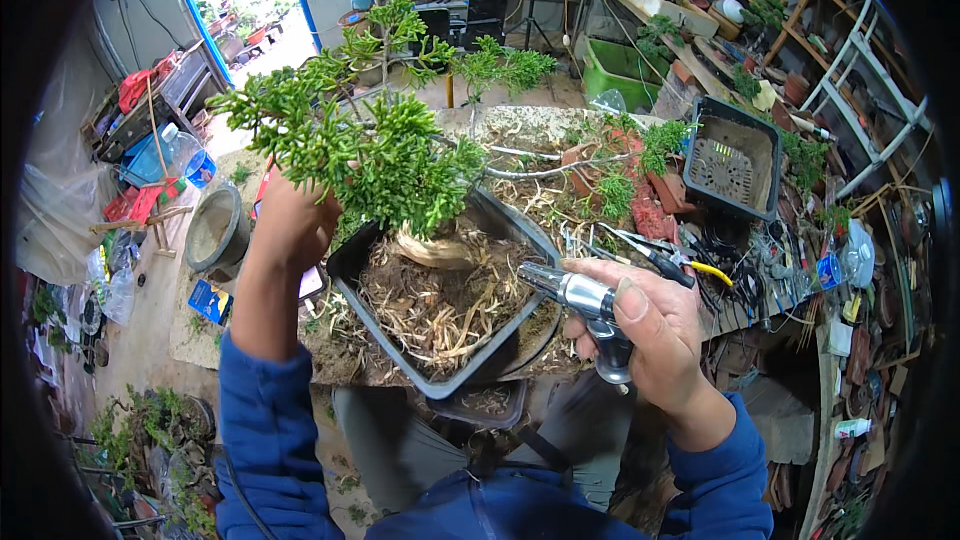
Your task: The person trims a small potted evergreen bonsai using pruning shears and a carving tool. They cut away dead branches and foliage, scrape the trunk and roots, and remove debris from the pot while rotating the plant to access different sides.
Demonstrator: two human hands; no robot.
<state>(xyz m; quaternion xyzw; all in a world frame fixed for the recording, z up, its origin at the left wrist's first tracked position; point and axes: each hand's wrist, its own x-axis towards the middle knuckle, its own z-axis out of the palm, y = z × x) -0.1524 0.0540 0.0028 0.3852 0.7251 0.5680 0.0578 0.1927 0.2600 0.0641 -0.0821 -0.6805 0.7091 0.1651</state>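
A bushy green juniper bonsai (385, 155) grows from a black square pot (425, 380) in front of me. Its thick pale trunk base (435, 248) shows above soil strewn with light wood shavings. My left hand (295, 220) reaches up into the foliage at the left, and leaves hide its fingers. Over the pot's right rim, my right hand (655, 325) grips a silver pistol-shaped hand tool (592, 300). Its narrow dark tip points left toward the trunk, apart from it. The tool's exact kind is not clear.
Pliers with yellow handles (705, 268) and other hand tools lie right of the pot. A black plastic crate (735, 160) stands behind them, near cut juniper sprigs (615, 190). At the left are a grey round pot (218, 230) and a water bottle (190, 155). A green bin (620, 70) stands farther back.
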